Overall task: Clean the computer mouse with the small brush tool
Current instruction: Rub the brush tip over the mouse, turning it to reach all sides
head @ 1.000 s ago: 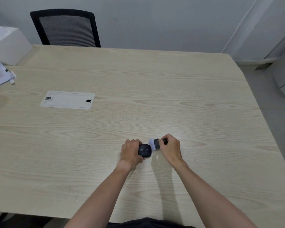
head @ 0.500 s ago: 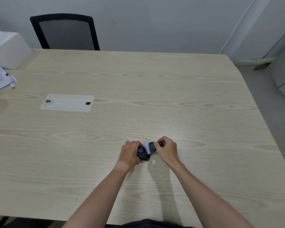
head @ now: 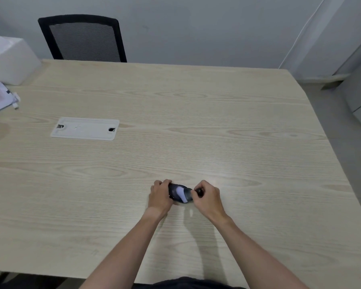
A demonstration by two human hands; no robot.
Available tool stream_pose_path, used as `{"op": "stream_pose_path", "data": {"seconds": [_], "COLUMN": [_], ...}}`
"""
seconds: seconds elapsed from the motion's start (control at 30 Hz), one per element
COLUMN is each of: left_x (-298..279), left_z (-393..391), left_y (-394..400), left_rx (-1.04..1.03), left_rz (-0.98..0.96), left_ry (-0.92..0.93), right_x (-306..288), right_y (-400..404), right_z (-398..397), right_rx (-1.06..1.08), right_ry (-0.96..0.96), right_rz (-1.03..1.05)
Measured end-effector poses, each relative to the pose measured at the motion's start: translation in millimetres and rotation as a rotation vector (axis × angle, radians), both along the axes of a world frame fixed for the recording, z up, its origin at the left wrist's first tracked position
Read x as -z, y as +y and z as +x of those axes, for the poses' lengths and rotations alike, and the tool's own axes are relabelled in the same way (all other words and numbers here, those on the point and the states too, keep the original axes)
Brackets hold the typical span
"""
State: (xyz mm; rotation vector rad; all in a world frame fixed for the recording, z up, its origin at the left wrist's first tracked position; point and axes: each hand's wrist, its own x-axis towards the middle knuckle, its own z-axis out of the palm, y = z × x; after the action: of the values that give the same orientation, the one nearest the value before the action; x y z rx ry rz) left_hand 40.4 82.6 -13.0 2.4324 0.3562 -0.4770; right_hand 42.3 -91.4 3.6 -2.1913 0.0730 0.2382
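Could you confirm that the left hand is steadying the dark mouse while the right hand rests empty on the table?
Not quite: the head view shows the right hand gripping the small dark-handled, pale-bristled brush against the dark computer mouse; the left hand steadies it.

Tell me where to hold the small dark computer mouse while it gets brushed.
Grip the small dark computer mouse by its left end, coming from the left as the left hand does. This leaves its domed top free for the pale-headed brush tool in the right hand.
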Motion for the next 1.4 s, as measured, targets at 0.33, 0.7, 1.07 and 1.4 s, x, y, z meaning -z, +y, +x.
{"op": "stream_pose_path", "data": {"seconds": [0.33,0.7,1.07,1.4], "left_x": [0,1,1,-7], "left_z": [12,14,15,8], "left_y": [6,7,7,7], "left_rx": [0.026,0.033,0.030,-0.090], "left_rz": [-0.015,-0.024,-0.023,-0.115], "left_ry": [-0.036,-0.024,-0.021,0.017], "right_x": [4,3,1,-7], "right_y": [-6,-9,-11,2], "right_z": [-3,2,2,7], "right_rx": [-0.006,0.099,0.129,0.109], "right_ry": [-0.045,-0.017,-0.010,0.004], "right_rz": [-0.080,-0.050,-0.055,-0.029]}}
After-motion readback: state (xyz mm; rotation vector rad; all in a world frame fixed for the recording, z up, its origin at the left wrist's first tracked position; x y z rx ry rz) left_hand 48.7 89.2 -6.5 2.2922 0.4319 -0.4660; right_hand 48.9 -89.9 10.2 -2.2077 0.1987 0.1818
